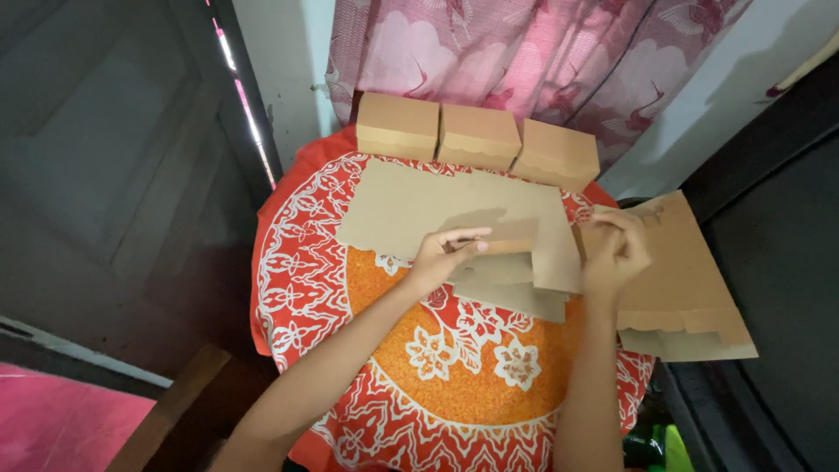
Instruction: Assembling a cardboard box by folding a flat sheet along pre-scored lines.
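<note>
While three closed brown cardboard boxes stand in a row at the far edge of the round table, contents unseen, the left hand pinches a folded panel of the flat box blank lying mid-table. The right hand has its fingers closed on the edge of a stack of flat blanks overhanging the table's right side. The table carries a red-and-orange floral cloth; a pink patterned curtain hangs behind.
</note>
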